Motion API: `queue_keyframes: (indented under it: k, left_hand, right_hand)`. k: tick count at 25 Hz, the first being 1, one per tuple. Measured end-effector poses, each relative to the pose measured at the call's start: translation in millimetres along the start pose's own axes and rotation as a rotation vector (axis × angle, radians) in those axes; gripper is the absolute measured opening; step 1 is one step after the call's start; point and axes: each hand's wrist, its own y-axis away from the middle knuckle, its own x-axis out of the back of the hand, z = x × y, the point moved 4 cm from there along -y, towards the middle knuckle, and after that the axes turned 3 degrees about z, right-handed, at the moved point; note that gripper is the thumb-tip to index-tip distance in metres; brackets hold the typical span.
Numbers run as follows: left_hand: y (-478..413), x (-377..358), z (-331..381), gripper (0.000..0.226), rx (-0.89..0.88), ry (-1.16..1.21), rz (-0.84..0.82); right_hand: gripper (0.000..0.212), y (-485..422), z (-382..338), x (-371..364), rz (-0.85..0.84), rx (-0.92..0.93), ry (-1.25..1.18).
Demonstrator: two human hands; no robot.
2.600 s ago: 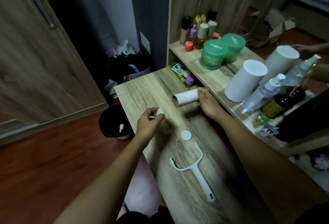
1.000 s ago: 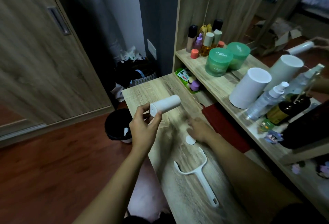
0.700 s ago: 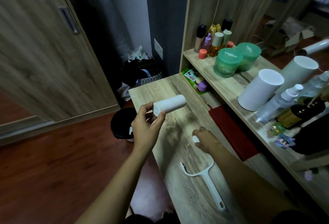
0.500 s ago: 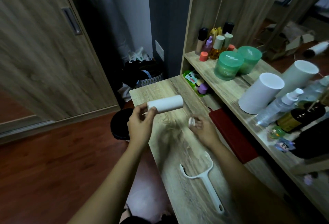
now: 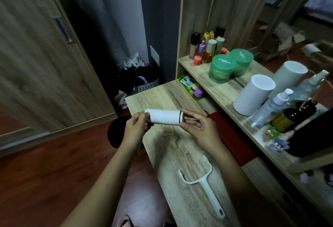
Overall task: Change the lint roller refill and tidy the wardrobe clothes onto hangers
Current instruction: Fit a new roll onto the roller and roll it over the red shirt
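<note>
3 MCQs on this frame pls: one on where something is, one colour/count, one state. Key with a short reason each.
1. Where is the lint roller handle?
A. flat on the desk, near the person
B. in the bin
C. on the shelf

2. How many green-lidded jars stand on the shelf itself?
A. none
B. one
C. four

3. How is the white refill roll held?
A. lying on the desk
B. one hand at each end, above the desk
C. mounted on the handle

Key:
1 A: the lint roller handle lies alone on the desk.
2 B: one green-lidded jar stands there, and its double behind is a mirror reflection.
3 B: the left hand and right hand grip the refill roll.
</note>
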Motion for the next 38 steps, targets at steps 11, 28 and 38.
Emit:
queue_keyframes:
  k: [11, 28, 38]
  left_hand:
    - [8, -5, 0, 0.029, -0.016, -0.074, 0.007]
    - [8, -20, -4, 0.022, 0.208, 0.199, 0.145]
    - [7, -48, -10, 0.026, 0.546, 0.389, 0.108]
  right_hand:
    - [0.045, -1, -5, -6, 0.060, 0.060, 0.102]
    - [0.029, 1, -3, -22, 0.140, 0.105, 0.209]
    - [0.042, 24, 9, 8, 0.223, 0.034, 0.307]
